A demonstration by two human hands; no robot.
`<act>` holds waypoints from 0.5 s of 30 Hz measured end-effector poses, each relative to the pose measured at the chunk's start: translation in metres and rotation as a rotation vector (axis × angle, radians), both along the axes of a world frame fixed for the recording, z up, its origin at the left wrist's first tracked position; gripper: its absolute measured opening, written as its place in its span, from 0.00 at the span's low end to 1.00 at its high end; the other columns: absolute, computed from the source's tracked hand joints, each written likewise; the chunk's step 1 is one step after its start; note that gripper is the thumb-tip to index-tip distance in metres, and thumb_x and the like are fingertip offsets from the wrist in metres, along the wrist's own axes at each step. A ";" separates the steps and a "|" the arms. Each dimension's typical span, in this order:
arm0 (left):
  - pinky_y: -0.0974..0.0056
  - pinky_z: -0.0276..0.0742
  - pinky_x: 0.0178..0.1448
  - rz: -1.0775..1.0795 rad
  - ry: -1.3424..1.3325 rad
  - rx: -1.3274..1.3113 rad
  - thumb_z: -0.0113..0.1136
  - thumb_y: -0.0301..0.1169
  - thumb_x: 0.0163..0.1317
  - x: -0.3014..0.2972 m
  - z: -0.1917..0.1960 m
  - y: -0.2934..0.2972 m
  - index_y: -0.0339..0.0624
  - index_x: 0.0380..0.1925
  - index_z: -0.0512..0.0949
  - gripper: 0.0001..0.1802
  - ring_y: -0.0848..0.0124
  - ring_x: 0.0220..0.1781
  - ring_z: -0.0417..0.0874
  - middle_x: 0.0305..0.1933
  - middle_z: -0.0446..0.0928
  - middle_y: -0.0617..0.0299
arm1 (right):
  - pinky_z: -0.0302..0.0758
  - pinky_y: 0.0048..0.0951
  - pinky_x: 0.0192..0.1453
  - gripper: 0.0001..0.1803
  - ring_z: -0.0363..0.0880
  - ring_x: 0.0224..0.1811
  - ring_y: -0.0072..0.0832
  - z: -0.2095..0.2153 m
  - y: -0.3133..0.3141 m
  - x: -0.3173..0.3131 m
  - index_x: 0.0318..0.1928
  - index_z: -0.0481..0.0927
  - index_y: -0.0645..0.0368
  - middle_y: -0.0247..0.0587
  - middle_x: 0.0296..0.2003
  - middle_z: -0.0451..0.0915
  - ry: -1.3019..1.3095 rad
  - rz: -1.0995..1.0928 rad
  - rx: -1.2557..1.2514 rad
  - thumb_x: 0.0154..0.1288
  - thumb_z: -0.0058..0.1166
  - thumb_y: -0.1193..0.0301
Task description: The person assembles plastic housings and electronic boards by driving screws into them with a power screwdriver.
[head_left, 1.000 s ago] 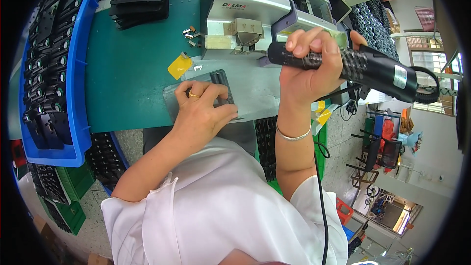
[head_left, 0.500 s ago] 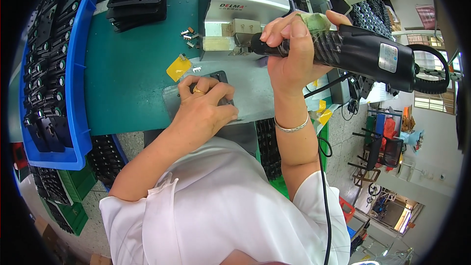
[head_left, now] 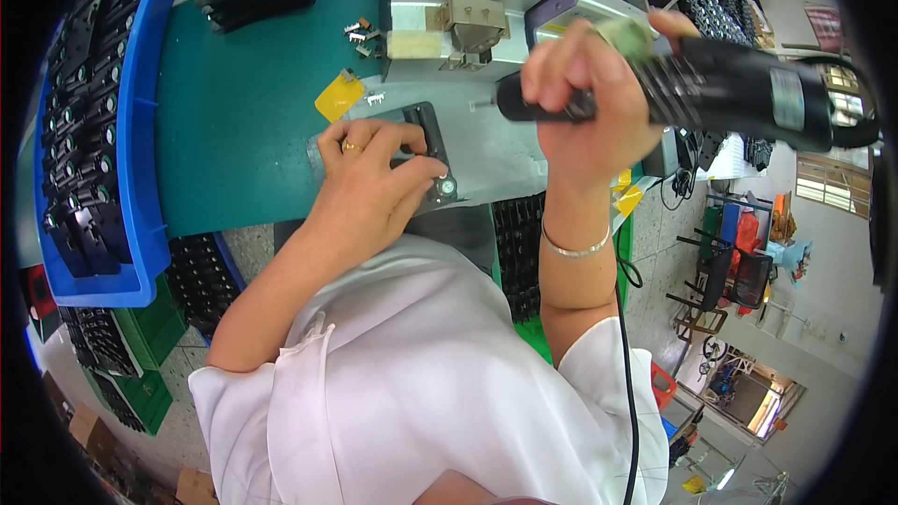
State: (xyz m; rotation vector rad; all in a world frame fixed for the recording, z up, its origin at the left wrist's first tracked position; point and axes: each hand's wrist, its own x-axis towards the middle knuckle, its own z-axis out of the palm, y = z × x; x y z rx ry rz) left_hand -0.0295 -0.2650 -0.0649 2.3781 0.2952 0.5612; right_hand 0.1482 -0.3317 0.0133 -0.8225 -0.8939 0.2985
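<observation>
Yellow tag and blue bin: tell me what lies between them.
In the head view, only bare green tabletop separates the yellow tag from the blue bin; the left hand sits below it.

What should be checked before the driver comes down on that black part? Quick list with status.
1. Left hand pins the black part flat on the bench: ok.
2. Right hand has a full grip on the electric screwdriver: ok.
3. Driver tip lined up over the part: not ok, it hangs off to the right, clear of it.
4. Left fingertips clear of the round hole: not ok, they lie right beside it.
5. Screw loaded on the tip: cannot tell.
6. Spare small metal pieces within reach: ok.
</observation>
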 end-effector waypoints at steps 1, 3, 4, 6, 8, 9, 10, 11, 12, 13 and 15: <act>0.50 0.54 0.61 -0.004 0.004 0.024 0.67 0.28 0.50 0.000 0.000 0.002 0.53 0.34 0.81 0.10 0.63 0.50 0.71 0.44 0.73 0.66 | 0.73 0.30 0.21 0.25 0.68 0.14 0.24 0.000 -0.008 -0.006 0.56 0.57 0.59 0.38 0.17 0.70 0.068 0.037 -0.011 0.62 0.52 0.81; 0.53 0.53 0.61 -0.025 0.029 0.026 0.67 0.28 0.51 0.000 0.003 0.004 0.55 0.35 0.83 0.10 0.62 0.51 0.71 0.46 0.74 0.65 | 0.71 0.30 0.19 0.26 0.65 0.12 0.25 -0.002 -0.024 -0.015 0.57 0.56 0.52 0.38 0.15 0.67 0.134 0.098 -0.051 0.64 0.55 0.77; 0.53 0.53 0.61 -0.024 0.031 0.019 0.67 0.28 0.51 0.002 0.005 0.004 0.55 0.35 0.83 0.10 0.62 0.51 0.71 0.46 0.74 0.65 | 0.71 0.30 0.19 0.26 0.65 0.12 0.25 -0.005 -0.030 -0.019 0.57 0.56 0.52 0.38 0.15 0.67 0.137 0.099 -0.058 0.64 0.55 0.77; 0.53 0.53 0.61 -0.081 0.000 -0.012 0.67 0.28 0.51 0.004 0.007 0.004 0.54 0.33 0.83 0.09 0.62 0.52 0.71 0.47 0.73 0.65 | 0.71 0.30 0.19 0.26 0.66 0.12 0.25 -0.013 -0.043 -0.027 0.56 0.55 0.52 0.37 0.15 0.68 0.092 0.113 -0.130 0.65 0.55 0.75; 0.53 0.53 0.61 -0.092 0.001 -0.009 0.67 0.28 0.50 0.006 0.004 0.003 0.54 0.31 0.83 0.08 0.62 0.52 0.71 0.47 0.73 0.65 | 0.70 0.30 0.19 0.25 0.65 0.13 0.25 -0.022 -0.051 -0.034 0.55 0.55 0.52 0.36 0.15 0.67 0.093 0.124 -0.137 0.65 0.56 0.74; 0.52 0.53 0.62 -0.104 0.000 0.000 0.68 0.28 0.49 0.006 0.002 0.003 0.53 0.30 0.84 0.07 0.62 0.53 0.71 0.47 0.73 0.65 | 0.70 0.30 0.19 0.26 0.65 0.13 0.25 -0.026 -0.054 -0.036 0.55 0.55 0.52 0.36 0.15 0.67 0.078 0.129 -0.145 0.65 0.57 0.75; 0.52 0.53 0.62 -0.105 0.001 -0.003 0.68 0.28 0.49 0.007 0.002 0.002 0.53 0.30 0.84 0.07 0.62 0.53 0.71 0.47 0.73 0.65 | 0.70 0.30 0.19 0.26 0.64 0.13 0.25 -0.029 -0.056 -0.039 0.54 0.55 0.53 0.35 0.15 0.67 0.063 0.135 -0.152 0.64 0.57 0.75; 0.52 0.53 0.62 -0.105 0.020 -0.009 0.68 0.28 0.49 0.007 0.003 0.003 0.53 0.29 0.84 0.07 0.63 0.53 0.71 0.47 0.73 0.65 | 0.67 0.28 0.19 0.26 0.64 0.14 0.22 -0.029 -0.056 -0.044 0.58 0.57 0.48 0.29 0.14 0.61 -0.001 0.068 -0.245 0.65 0.55 0.70; 0.52 0.53 0.62 -0.104 0.038 -0.014 0.69 0.28 0.48 0.007 0.004 0.003 0.52 0.29 0.84 0.07 0.63 0.54 0.71 0.47 0.73 0.65 | 0.67 0.28 0.19 0.26 0.64 0.14 0.22 -0.031 -0.056 -0.045 0.58 0.57 0.48 0.29 0.14 0.61 0.000 0.067 -0.247 0.65 0.55 0.70; 0.52 0.53 0.62 -0.105 0.039 -0.015 0.69 0.28 0.48 0.008 0.005 0.002 0.52 0.29 0.84 0.07 0.63 0.54 0.71 0.47 0.73 0.65 | 0.67 0.28 0.19 0.26 0.64 0.14 0.22 -0.032 -0.056 -0.047 0.58 0.57 0.48 0.30 0.14 0.61 0.012 0.053 -0.255 0.65 0.55 0.70; 0.53 0.52 0.63 -0.109 0.059 -0.008 0.69 0.28 0.48 0.009 0.007 0.002 0.52 0.28 0.84 0.07 0.64 0.55 0.71 0.47 0.73 0.65 | 0.68 0.28 0.19 0.26 0.64 0.14 0.22 -0.035 -0.056 -0.048 0.57 0.57 0.48 0.30 0.14 0.61 0.026 0.043 -0.264 0.65 0.56 0.70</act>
